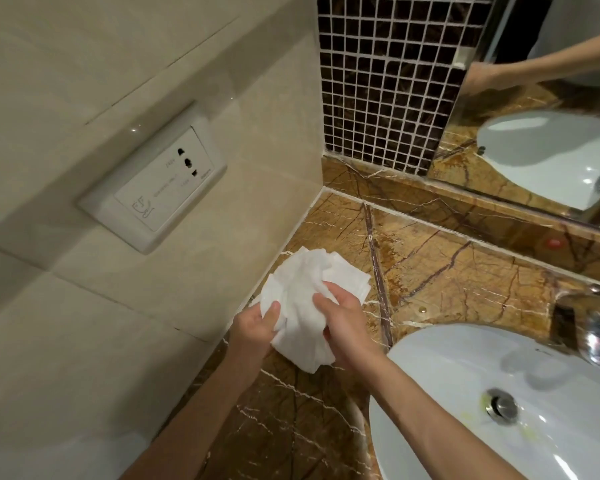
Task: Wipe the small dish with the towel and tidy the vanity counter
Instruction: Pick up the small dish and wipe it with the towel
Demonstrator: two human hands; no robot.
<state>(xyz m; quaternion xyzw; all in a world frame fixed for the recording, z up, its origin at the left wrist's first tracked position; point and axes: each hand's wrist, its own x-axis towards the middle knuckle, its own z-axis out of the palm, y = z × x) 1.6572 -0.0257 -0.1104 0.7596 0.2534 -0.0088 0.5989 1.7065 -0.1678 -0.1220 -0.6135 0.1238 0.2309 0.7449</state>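
A white towel [302, 299] is bunched up above the brown marble vanity counter [447, 271], close to the left wall. My left hand [253, 327] grips its lower left edge, thumb on top of the cloth. My right hand [343, 323] presses into the towel's right side with curled fingers. A small dish is not visible; the bunched cloth could be hiding something inside, which I cannot tell.
A white sink basin [499, 410] with a chrome drain [501, 405] lies at the lower right, and a chrome faucet [596, 327] stands behind it. A wall socket plate [160, 192] sits on the beige tiled wall. A mirror [551, 116] and dark mosaic tiles [385, 81] back the counter.
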